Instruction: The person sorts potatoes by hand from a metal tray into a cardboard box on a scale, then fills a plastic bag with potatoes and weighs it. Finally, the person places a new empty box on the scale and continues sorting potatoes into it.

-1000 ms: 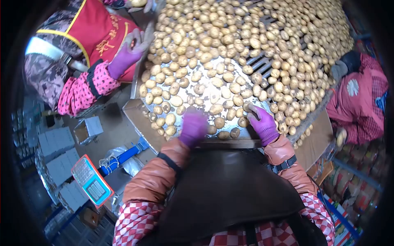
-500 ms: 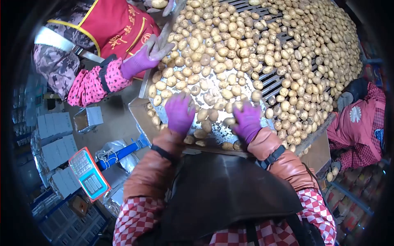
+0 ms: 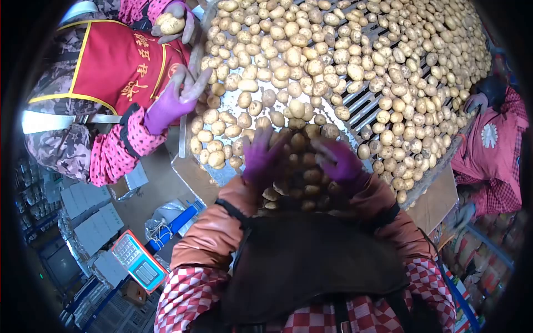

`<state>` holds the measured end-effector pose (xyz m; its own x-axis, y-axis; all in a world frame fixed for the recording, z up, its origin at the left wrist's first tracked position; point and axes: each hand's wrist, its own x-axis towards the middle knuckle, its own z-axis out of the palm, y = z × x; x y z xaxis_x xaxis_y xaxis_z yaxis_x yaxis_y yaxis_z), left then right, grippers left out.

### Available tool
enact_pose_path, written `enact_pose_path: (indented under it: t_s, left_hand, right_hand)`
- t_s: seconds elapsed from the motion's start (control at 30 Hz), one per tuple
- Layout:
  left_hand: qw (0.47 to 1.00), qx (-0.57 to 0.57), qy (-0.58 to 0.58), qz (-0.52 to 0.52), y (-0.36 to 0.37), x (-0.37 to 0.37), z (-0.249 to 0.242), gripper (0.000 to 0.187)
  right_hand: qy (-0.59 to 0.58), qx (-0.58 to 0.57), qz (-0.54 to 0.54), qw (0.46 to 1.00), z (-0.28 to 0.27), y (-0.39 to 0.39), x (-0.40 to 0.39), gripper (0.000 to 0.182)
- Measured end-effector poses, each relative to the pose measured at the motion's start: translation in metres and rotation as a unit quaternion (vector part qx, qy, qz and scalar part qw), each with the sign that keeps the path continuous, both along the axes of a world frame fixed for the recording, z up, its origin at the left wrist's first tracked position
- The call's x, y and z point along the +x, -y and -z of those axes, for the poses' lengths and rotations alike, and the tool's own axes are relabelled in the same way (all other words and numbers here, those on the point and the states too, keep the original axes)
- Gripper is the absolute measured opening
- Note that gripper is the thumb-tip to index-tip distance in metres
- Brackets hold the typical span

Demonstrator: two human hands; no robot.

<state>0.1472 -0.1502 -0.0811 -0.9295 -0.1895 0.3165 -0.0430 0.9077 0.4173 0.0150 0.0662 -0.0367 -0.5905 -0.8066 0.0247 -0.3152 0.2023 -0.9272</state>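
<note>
My left hand [image 3: 262, 158], in a purple glove, has its fingers spread at the left side of a bunch of potatoes [image 3: 312, 177]. On the other side, my right hand [image 3: 340, 161], gloved alike, points its parted fingers inward against the bunch. Neither hand is wrapped round a single potato. Shadow darkens the potatoes between them. Beneath is a pale metal sorting surface [image 3: 223, 175], bare in patches. More potatoes [image 3: 283, 72] lie thickly beyond my fingertips.
A slatted grate [image 3: 361, 108] shows through the heap at right. A co-worker in a red apron [image 3: 119, 66] stands left, one gloved hand [image 3: 172, 102] at the rim, the other holding potatoes [image 3: 169, 24]. Another person [image 3: 491, 139] is at right. A scale display [image 3: 139, 261] stands lower left.
Potatoes have bunched up between my hands, where bare metal showed before. The view has shifted. The left co-worker's potato-holding hand now shows more fully.
</note>
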Motion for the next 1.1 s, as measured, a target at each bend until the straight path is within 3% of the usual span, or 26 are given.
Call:
enact_pose_path:
  t_s: [0.07,0.13,0.23,0.33,0.4,0.47,0.53,0.57,0.67,0.73,0.8,0.87,0.9,0.97,1.07,1.1]
  left_hand:
    - [1.000,-0.011,0.025,0.005,0.005,0.026,0.001,0.049]
    - [0.995,-0.001,0.099,-0.019,0.029,0.051,0.006,0.043]
    - [0.993,0.047,0.048,-0.099,0.050,0.064,-0.005,0.041]
    - [0.984,0.042,0.040,-0.169,0.063,0.048,-0.001,0.049]
    - [0.981,0.004,0.102,-0.164,0.048,0.025,0.006,0.054]
    - [0.972,-0.040,0.161,-0.164,0.017,0.009,0.007,0.058]
    - [0.959,-0.090,0.215,-0.160,-0.016,0.000,0.002,0.061]
    - [0.972,-0.068,0.196,-0.109,-0.020,0.006,0.006,0.061]
    - [0.986,-0.011,0.165,0.016,0.002,0.044,0.002,0.059]
    - [0.990,-0.021,0.134,-0.029,0.019,0.073,-0.002,0.054]
    - [0.987,-0.004,0.128,-0.096,0.020,0.091,-0.007,0.050]
    - [0.977,-0.008,0.136,-0.162,0.014,0.096,-0.017,0.047]
    - [0.991,-0.037,0.077,-0.104,0.006,0.088,-0.018,0.044]
    - [0.973,0.090,0.201,0.066,-0.027,0.060,-0.049,0.045]
    - [0.957,-0.030,0.061,0.282,-0.055,0.055,-0.004,0.043]
    - [0.969,-0.031,0.077,0.235,-0.052,0.061,0.004,0.043]
  right_hand:
    - [-0.175,0.031,0.048,0.983,-0.013,0.004,-0.021,0.034]
    - [-0.222,0.001,0.086,0.971,0.005,0.013,-0.058,0.034]
    - [-0.257,0.066,0.178,0.947,0.002,0.023,-0.090,0.044]
    - [-0.254,0.200,0.119,0.939,0.038,0.033,-0.065,0.060]
    - [-0.316,0.329,-0.001,0.890,0.027,0.039,0.003,0.069]
    - [-0.300,0.256,-0.055,0.917,0.015,0.033,0.040,0.064]
    - [-0.238,0.253,-0.121,0.930,0.015,0.022,0.034,0.061]
    - [-0.206,0.252,-0.151,0.934,0.014,0.011,0.030,0.060]
    - [-0.176,0.138,-0.065,0.972,0.011,-0.020,0.021,0.052]
    - [-0.225,0.069,0.001,0.972,0.010,-0.042,0.010,0.041]
    - [-0.002,0.127,0.115,0.985,0.003,-0.076,0.018,0.032]
    - [0.001,0.251,0.032,0.967,-0.025,-0.108,0.016,0.026]
    - [0.002,0.312,-0.008,0.950,-0.034,-0.115,0.016,0.024]
    - [-0.002,0.326,-0.055,0.944,-0.012,-0.121,0.029,0.025]
    - [-0.009,0.381,-0.050,0.923,-0.011,-0.106,0.047,0.028]
    - [-0.012,0.403,-0.036,0.914,-0.015,-0.095,0.053,0.029]
